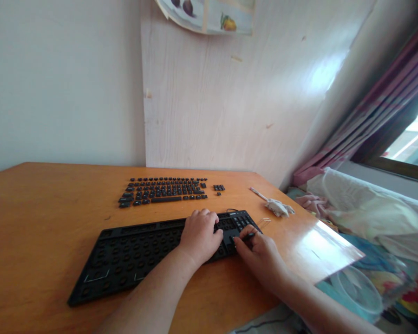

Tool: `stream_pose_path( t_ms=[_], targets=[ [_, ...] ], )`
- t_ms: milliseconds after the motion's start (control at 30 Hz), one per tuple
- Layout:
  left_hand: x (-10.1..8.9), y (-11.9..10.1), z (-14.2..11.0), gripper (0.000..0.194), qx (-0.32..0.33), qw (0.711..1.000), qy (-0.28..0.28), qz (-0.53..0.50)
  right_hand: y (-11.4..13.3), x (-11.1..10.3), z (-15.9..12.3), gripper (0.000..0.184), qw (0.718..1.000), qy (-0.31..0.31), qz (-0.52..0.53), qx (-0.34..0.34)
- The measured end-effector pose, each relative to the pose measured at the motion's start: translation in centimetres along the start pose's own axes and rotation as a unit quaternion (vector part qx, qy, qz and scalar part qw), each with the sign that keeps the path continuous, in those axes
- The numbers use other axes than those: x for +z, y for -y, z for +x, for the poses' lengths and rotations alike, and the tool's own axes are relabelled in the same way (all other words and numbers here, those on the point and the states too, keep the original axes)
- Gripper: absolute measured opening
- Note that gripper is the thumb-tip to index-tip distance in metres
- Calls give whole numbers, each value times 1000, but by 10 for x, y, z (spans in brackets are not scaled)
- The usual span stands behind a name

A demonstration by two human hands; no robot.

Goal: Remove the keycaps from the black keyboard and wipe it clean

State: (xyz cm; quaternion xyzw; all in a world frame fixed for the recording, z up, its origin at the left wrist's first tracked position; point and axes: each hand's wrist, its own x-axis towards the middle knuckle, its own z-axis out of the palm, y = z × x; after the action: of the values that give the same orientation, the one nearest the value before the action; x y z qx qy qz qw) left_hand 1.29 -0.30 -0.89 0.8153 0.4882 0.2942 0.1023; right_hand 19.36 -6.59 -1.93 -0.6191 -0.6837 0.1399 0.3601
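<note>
A black keyboard (135,253) lies at a slant on the table, most of its key places bare, showing rows of round sockets. Keycaps still sit on its number pad (242,221) at the right end. My left hand (200,234) rests over the keyboard right of its middle, fingers bent over the far side and thumb apart, with nothing seen in it. Beside the number pad, my right hand (259,253) is closed around a small black piece (248,236), whose kind I cannot make out. Behind the keyboard, loose black keycaps (166,200) are laid out in keyboard order.
On the right of the wooden table (48,208) lie a crumpled pale cloth (279,208), a slim pen-like stick (258,193) and thin wire (264,221). A small keycap group (219,188) sits behind. Past the table's right edge are bedding (376,222) and a clear plastic container (357,290).
</note>
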Motion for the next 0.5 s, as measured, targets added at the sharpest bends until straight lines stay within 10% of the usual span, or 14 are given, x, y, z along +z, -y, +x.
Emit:
stream_pose_path(
  t_ms=[500],
  targets=[
    [-1, -1, -1, 13, 2, 1000, -2, -12, 0, -6, 5, 22, 983, -67, 154, 77]
  ],
)
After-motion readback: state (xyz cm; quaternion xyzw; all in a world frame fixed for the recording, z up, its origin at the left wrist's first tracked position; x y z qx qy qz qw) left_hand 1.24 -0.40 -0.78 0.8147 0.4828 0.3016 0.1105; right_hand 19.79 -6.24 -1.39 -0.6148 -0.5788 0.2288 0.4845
